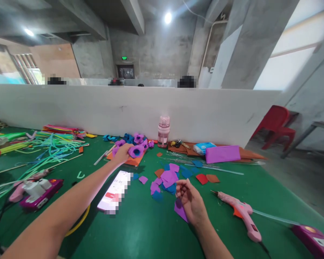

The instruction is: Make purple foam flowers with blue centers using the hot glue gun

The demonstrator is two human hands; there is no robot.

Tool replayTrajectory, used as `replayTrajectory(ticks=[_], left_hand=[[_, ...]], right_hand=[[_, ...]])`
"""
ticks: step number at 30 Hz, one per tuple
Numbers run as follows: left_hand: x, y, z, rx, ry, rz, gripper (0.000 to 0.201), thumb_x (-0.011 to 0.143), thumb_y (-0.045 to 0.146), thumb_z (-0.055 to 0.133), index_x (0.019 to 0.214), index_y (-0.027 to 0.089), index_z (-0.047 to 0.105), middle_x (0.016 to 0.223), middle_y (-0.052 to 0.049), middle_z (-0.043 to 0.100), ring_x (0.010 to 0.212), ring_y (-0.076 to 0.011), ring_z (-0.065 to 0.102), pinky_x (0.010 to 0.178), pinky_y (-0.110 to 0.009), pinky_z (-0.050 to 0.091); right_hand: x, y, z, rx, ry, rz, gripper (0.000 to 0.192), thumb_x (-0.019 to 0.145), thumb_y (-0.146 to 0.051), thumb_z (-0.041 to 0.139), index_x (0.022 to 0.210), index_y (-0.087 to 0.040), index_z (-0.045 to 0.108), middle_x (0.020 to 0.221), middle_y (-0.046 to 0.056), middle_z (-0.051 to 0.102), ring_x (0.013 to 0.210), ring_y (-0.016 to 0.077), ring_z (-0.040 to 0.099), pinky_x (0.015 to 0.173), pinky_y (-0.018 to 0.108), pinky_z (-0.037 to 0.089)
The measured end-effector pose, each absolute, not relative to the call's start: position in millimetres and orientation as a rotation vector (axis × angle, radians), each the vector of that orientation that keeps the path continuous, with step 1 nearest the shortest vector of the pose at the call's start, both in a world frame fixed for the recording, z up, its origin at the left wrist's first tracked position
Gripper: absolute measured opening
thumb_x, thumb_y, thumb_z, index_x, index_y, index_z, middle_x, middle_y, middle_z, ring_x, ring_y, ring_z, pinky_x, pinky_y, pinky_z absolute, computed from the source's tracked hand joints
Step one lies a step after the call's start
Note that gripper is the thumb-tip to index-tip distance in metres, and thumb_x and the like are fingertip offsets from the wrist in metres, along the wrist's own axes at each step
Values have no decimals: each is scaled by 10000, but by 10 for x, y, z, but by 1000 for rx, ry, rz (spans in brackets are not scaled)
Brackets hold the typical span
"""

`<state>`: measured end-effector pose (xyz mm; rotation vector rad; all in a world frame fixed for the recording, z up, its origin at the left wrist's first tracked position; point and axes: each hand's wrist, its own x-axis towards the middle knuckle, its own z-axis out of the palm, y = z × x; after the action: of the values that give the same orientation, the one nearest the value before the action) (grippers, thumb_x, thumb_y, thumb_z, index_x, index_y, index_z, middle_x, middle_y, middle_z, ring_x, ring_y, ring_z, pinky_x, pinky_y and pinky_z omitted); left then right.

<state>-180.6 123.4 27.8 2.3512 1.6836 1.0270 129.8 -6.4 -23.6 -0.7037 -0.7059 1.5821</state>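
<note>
Right hand (190, 201) curls loose fingers on a purple foam piece (180, 210); left hand (123, 153) grips a purple foam flower (136, 151).

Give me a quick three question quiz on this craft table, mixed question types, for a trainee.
1. True or false: the left hand is reaching to the purple foam flower at the far pile.
2. Multiple choice: what lies on the green table to the right of the right hand? A) scissors B) pink glue gun C) stapler
3. Fill in: the pink bottle stands against the white ____.

Key
1. True.
2. B, the pink glue gun.
3. Partition: the white partition runs along the table's far edge.
</note>
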Motion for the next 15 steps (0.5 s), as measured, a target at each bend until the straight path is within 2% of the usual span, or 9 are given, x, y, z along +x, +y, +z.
replayTrajectory(ticks=[3, 7, 12, 15], left_hand=[[-1890, 1365, 358, 2138, 1762, 1169, 326, 655, 236, 533, 945, 144, 649, 856, -47, 687, 820, -211, 594, 739, -291, 449], [-1959, 1507, 401, 1932, 1729, 1106, 357, 587, 317, 617, 862, 94, 668, 751, -65, 691, 720, -213, 615, 661, -283, 467], [-1959, 1593, 309, 2054, 1752, 934, 221, 579, 268, 596, 733, 134, 678, 692, -55, 686, 695, -222, 606, 621, -271, 451], [-1994, 1638, 265, 2297, 1807, 731, 212, 598, 200, 528, 743, 180, 682, 704, -35, 685, 716, -215, 603, 639, -258, 432]], right_hand=[[1306, -59, -227, -713, -694, 1571, 296, 731, -444, 623, 751, -152, 671, 634, 19, 565, 539, 94, 479, 517, 212, 406], [1308, -51, -222, -723, -685, 1568, 284, 726, -425, 637, 752, -144, 667, 634, 15, 573, 531, 82, 485, 509, 203, 404], [1307, -40, -241, -788, -643, 1570, 274, 698, -414, 666, 730, -141, 662, 614, 9, 578, 504, 76, 484, 479, 197, 399], [1312, -32, -253, -827, -612, 1569, 267, 679, -404, 684, 717, -140, 660, 608, 7, 577, 493, 72, 482, 459, 189, 392]])
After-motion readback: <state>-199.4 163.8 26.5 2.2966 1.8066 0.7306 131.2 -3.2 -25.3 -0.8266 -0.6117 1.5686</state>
